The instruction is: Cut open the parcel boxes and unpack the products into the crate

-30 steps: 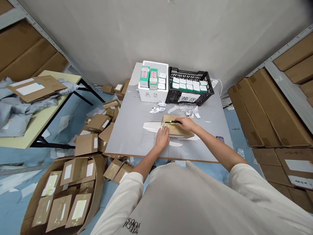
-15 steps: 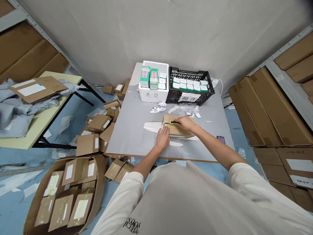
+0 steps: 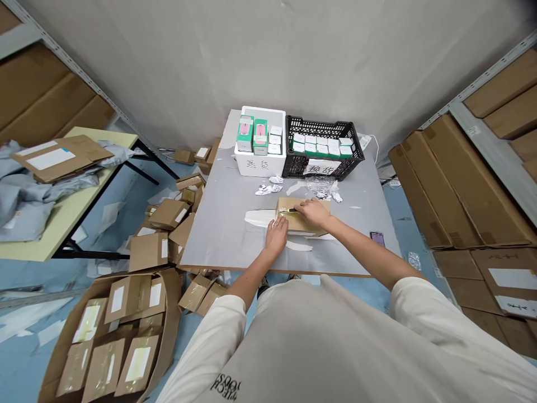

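Observation:
A taped cardboard box (image 3: 302,225) lies on the grey table in front of me. My right hand (image 3: 314,213) grips a yellow and black utility knife (image 3: 292,210), whose tip points left over the clear tape on the box's top. The blade itself is too small to make out. Resting against the near left corner of the box, my left hand (image 3: 277,235) has its fingers stretched out and presses on the cardboard. White paper (image 3: 258,218) sticks out at the left of the box.
At the table's back stand a white foam bin (image 3: 260,165) and a black plastic crate (image 3: 356,159), both holding green-and-white boxes. Crumpled paper (image 3: 269,189) lies before them. A phone (image 3: 377,239) rests on the right. A large carton (image 3: 172,313) of parcels stands at lower left.
The knife in my right hand has shifted slightly left across the box top. My left hand stays at the box's corner. The whole view has moved a little.

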Available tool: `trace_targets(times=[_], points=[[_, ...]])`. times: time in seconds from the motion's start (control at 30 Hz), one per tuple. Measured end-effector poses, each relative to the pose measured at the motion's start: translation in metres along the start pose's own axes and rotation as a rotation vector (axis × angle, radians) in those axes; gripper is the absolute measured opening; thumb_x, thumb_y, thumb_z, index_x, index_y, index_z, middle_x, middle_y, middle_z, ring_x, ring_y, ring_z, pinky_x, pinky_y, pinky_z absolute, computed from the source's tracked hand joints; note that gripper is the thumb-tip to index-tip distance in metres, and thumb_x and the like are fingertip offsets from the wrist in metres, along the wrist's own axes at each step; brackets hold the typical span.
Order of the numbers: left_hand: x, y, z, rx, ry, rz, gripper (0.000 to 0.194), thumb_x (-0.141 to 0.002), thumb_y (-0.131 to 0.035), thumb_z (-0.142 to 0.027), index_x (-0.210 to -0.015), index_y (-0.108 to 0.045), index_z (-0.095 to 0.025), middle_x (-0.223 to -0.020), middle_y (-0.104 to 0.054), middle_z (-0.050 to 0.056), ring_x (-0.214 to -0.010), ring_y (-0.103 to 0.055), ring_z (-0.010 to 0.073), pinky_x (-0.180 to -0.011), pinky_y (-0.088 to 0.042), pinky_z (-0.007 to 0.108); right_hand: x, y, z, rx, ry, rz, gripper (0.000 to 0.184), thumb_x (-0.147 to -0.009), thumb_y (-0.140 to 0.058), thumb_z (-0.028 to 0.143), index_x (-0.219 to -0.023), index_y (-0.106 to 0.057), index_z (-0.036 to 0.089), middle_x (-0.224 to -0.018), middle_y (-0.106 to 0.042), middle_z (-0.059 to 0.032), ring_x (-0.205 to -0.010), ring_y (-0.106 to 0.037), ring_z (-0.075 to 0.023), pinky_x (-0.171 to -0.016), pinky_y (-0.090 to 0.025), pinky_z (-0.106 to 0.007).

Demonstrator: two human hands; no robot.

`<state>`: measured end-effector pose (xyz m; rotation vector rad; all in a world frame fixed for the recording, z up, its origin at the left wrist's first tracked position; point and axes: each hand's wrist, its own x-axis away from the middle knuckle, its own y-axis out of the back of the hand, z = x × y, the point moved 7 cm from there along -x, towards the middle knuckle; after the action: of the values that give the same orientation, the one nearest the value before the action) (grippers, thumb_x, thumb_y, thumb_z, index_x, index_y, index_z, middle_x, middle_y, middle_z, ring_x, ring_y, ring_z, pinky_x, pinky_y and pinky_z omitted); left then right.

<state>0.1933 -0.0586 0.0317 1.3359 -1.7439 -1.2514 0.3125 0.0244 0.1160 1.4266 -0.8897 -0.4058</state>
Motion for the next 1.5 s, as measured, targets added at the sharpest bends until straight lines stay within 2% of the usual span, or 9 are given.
trace_targets(times=[0.27, 0.67, 0.87, 1.1, 1.5], points=[[-0.002, 0.0, 0.0, -0.004, 0.02, -0.006, 0.051, -0.098, -0.035, -0.008, -0.144, -0.053, -0.018, -0.158, -0.05, 0.012, -0.151, -0.041, 0.0229, -0.123, -0.029, 0.047, 0.006, -0.007, 0.009, 0.077, -0.006, -0.019, 0.032, -0.102, -0.04, 0.015, -0.127, -0.061, 0.016, -0.113, -0.07, -0.0163, -0.104, -0.06, -0.0293, -0.088, -0.03, -0.038], [0.0, 0.0, 0.001, 0.003, 0.039, 0.003, 0.053, -0.098, -0.035, -0.009, -0.147, -0.05, -0.022, -0.161, -0.048, 0.01, -0.152, -0.038, 0.0215, -0.122, -0.029, 0.047, 0.004, -0.009, 0.013, 0.067, -0.037, -0.006, 0.032, -0.101, -0.042, 0.015, -0.128, -0.061, 0.015, -0.115, -0.07, -0.0172, -0.104, -0.062, -0.0298, -0.09, -0.032, -0.04], [0.0, 0.0, 0.002, 0.001, 0.043, 0.003, 0.055, -0.098, -0.034, -0.009, -0.148, -0.048, -0.026, -0.161, -0.047, 0.007, -0.153, -0.037, 0.0193, -0.122, -0.03, 0.047, 0.003, -0.007, 0.01, 0.03, -0.057, 0.025, 0.032, -0.1, -0.043, 0.015, -0.125, -0.063, 0.017, -0.114, -0.072, -0.0165, -0.101, -0.065, -0.0289, -0.088, -0.035, -0.039], [0.0, 0.004, 0.0, -0.005, 0.046, 0.012, 0.057, -0.097, -0.035, -0.009, -0.15, -0.048, -0.025, -0.161, -0.047, 0.009, -0.153, -0.037, 0.0208, -0.122, -0.03, 0.049, 0.004, 0.001, 0.007, 0.026, -0.059, 0.041, 0.032, -0.1, -0.043, 0.015, -0.122, -0.067, 0.016, -0.114, -0.072, -0.0184, -0.104, -0.066, -0.0293, -0.091, -0.035, -0.039], [0.002, 0.001, 0.0, -0.031, 0.038, 0.009, 0.056, -0.097, -0.035, -0.009, -0.15, -0.047, -0.023, -0.162, -0.046, 0.01, -0.153, -0.038, 0.0212, -0.123, -0.028, 0.051, 0.017, -0.013, -0.011, 0.015, -0.097, 0.051, 0.028, -0.099, -0.047, 0.015, -0.119, -0.068, 0.016, -0.111, -0.072, -0.0171, -0.102, -0.065, -0.0281, -0.089, -0.032, -0.037]])
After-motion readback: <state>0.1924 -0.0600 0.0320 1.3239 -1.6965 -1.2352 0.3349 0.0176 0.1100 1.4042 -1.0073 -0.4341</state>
